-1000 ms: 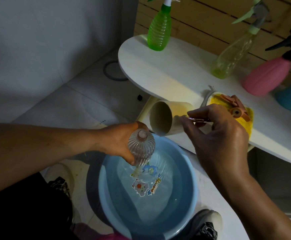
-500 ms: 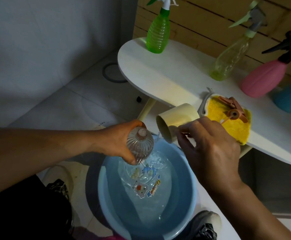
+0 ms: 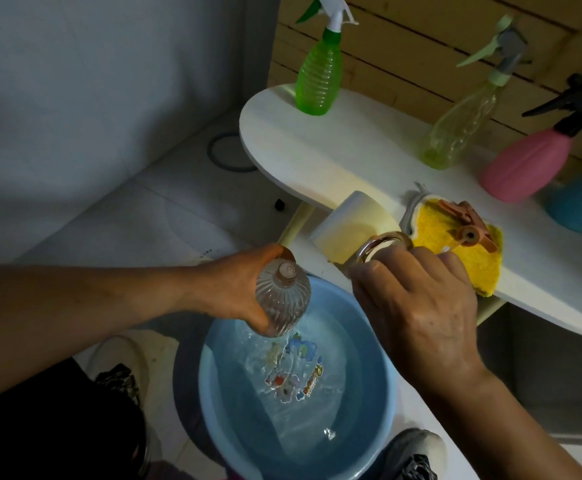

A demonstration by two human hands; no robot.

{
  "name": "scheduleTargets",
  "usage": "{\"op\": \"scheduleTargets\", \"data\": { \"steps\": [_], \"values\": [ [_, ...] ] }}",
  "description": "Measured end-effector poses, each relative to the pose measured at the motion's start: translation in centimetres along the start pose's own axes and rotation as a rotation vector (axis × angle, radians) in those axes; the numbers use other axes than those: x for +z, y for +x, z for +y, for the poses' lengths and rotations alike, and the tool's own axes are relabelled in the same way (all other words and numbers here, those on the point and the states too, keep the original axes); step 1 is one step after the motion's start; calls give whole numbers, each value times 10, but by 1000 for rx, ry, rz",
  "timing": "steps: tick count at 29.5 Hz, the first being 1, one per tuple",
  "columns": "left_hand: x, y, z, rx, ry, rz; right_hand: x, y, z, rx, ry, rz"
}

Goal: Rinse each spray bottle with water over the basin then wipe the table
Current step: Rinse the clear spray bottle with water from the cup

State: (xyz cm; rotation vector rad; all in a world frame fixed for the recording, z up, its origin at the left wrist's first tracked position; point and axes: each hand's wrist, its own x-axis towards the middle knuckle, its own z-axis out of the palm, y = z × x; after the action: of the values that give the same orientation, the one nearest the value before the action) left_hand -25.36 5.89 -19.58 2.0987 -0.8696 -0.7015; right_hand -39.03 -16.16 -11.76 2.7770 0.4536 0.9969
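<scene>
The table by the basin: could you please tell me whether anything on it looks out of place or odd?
One thing: a salmon spray head lies detached on the yellow cloth at the white table edge. It probably belongs to the clear bottle held capless in the left hand over the blue basin.

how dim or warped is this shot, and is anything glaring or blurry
Head view: dim overall, with the lower left corner nearly black. The wide lens bows the table edge. Small glints show on the water in the basin and on the clear bottle held by the left hand. The right hand looks slightly soft.
</scene>
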Motion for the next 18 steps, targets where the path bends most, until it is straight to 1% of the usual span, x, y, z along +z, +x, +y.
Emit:
{"op": "scheduleTargets", "data": {
  "steps": [2, 5, 8, 10, 12, 14, 16, 18],
  "values": [
    [-3, 1, 5, 9, -22, -8, -2, 6, 4, 83, 92, 43],
    [-5, 2, 16, 27, -92, -12, -7, 16, 15, 299, 279, 94],
    [-6, 1, 29, 34, -141, 9, -19, 36, 21, 678, 462, 105],
    [-12, 3, 36, 47, -139, 26, -25, 58, 27, 890, 695, 169],
    [-16, 2, 45, 58, -158, 25, -23, 79, 34, 998, 871, 235],
    [-18, 0, 51, 74, -185, 27, -10, 97, 41, 1107, 1007, 233],
    [-23, -2, 59, 92, -210, 40, 9, 115, 47, 1224, 1137, 205],
    [-31, -1, 62, 118, -239, 69, 31, 135, 50, 1291, 1251, 136]
  ]
}}
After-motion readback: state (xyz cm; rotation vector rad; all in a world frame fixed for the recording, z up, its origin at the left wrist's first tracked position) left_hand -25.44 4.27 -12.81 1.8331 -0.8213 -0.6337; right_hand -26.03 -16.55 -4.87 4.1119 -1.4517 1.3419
